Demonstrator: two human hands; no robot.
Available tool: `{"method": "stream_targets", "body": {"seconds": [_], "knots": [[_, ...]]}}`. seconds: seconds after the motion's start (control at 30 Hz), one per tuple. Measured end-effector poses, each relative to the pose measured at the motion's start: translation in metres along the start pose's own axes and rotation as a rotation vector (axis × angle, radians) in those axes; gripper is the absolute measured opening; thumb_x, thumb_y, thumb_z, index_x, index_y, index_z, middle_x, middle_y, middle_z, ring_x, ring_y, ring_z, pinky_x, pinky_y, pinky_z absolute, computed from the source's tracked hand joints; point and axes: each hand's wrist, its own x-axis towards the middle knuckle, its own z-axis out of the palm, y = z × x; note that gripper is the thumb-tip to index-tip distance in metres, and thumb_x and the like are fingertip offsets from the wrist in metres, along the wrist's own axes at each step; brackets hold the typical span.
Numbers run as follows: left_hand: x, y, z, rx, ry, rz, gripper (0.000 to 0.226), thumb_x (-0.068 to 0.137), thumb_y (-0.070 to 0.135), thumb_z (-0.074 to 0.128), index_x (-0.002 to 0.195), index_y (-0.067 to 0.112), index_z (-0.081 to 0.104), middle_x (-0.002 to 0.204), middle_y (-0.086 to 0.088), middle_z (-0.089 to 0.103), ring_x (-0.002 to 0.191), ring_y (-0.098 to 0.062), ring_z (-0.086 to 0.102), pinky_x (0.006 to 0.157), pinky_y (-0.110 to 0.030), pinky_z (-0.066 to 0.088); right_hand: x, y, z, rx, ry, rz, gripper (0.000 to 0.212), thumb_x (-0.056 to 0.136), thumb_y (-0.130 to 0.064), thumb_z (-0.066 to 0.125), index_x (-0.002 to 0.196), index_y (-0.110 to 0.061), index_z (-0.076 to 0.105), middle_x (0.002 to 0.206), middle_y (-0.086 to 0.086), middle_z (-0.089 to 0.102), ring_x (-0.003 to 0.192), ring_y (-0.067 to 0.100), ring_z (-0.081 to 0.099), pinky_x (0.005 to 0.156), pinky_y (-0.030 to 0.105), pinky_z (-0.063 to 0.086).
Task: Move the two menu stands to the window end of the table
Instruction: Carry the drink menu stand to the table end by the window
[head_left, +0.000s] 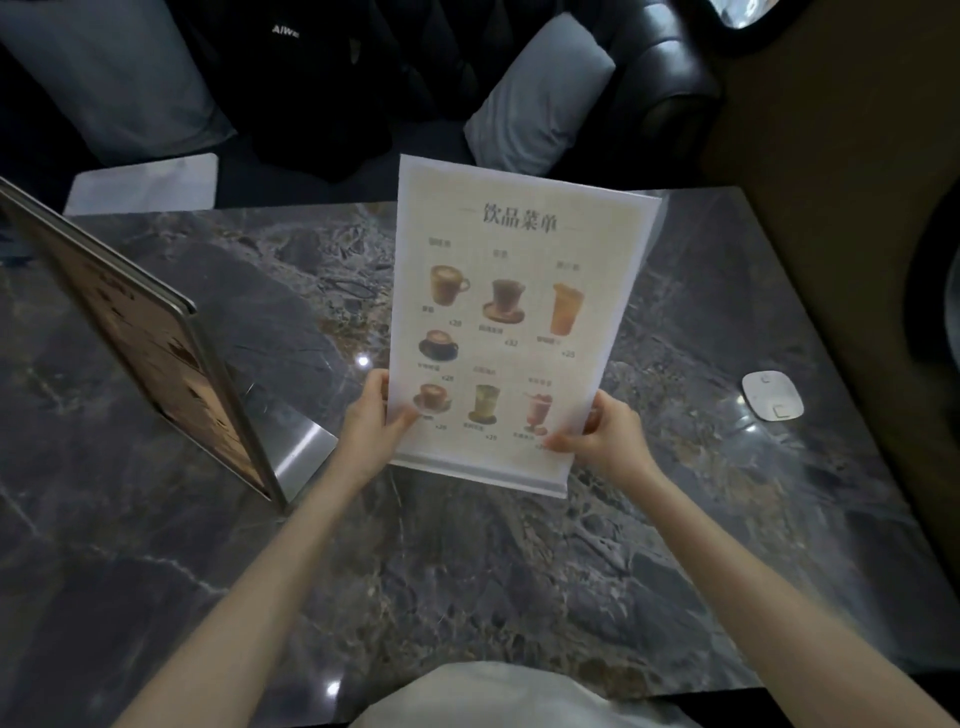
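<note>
Left hand (371, 418) and right hand (597, 434) pinch the lower edges of the drinks menu stand (514, 322), upright mid-table (701, 545), the metal-framed menu stand (156, 358) standing untouched at left, so neither looks placed yet.

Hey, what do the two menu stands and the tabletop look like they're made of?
The drinks menu stand, held in the left hand and right hand, looks like clear acrylic over printed paper: see-through edges, frosted base. The tilted menu stand on the left looks like brushed metal: grey frame, shiny foot. The table looks like polished dark marble, or an imitation: veined, glossy with light reflections.
</note>
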Motion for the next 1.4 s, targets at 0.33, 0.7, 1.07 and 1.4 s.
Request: {"method": "stream_targets", "body": {"seconds": [0.33,0.7,1.07,1.4], "knots": [[0.004,-0.012,0.007,0.026,0.062,0.027,0.025,0.087,0.018,0.062,0.104,0.011,0.046,0.111,-0.009,0.064,0.096,-0.021,0.058,0.076,-0.031,0.044,-0.015,0.012,0.017,-0.058,0.137,-0.057,0.016,0.068,-0.004,0.076,0.082,0.0,0.071,0.081,0.008,0.072,0.071,0.016,0.064,0.063,0.023,0.053],[-0.006,-0.018,0.005,0.029,0.052,0.088,0.033,0.091,0.016,0.056,0.118,-0.001,0.046,0.105,-0.001,0.057,0.095,-0.015,0.055,0.079,-0.025,0.043,-0.029,0.02,0.031,-0.076,0.242,-0.14,0.016,0.072,-0.002,0.073,0.087,0.001,0.072,0.088,0.015,0.073,0.078,0.012,0.062,0.056,0.001,0.043],[0.009,-0.004,0.005,-0.01,-0.019,0.19,0.026,0.092,0.02,0.054,0.109,0.001,0.051,0.1,-0.013,0.064,0.091,-0.025,0.06,0.074,-0.031,0.047,-0.048,0.023,0.03,-0.044,0.383,-0.127,0.016,0.073,-0.001,0.071,0.089,0.003,0.072,0.09,0.018,0.073,0.076,0.009,0.062,0.059,0.006,0.043],[0.031,0.068,0.066,-0.298,-0.214,0.264,0.038,0.096,0.021,0.047,0.131,0.005,0.044,0.123,-0.008,0.056,0.103,-0.01,0.055,0.087,-0.016,0.047,-0.074,0.026,-0.005,0.023,0.629,-0.175,0.011,0.078,-0.005,0.067,0.086,0.001,0.072,0.084,0.004,0.07,0.07,0.004,0.057,0.06,0.016,0.048]]}}
